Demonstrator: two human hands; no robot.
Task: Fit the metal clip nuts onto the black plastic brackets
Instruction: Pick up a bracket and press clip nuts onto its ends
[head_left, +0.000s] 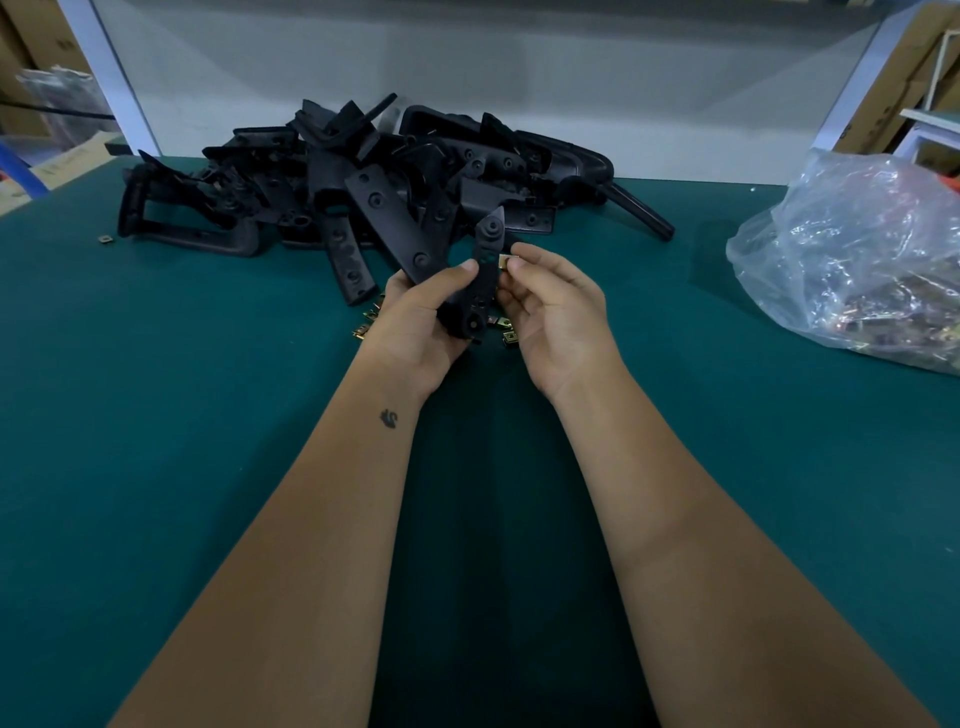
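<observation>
- The left hand (421, 317) grips a black plastic bracket (480, 280) at the centre of the frame, fingers curled round its lower part and thumb pressed on its face; the bracket points up and away.
- The right hand (550, 306) pinches a small brass-coloured clip nut (504, 261) between thumb and forefinger, touching the bracket's right edge about halfway up.
- Just beneath both hands, loose clip nuts (371, 317) lie scattered on the green worktop (156, 389), some partly hidden by the hands.
- Beyond the hands, in the upper middle of the frame, a pile of black brackets (363, 176) lies on the worktop.
- A single nut (105, 239) lies apart at the pile's left end.
- At the right edge sits a clear plastic bag (857, 260) holding more metal parts.
</observation>
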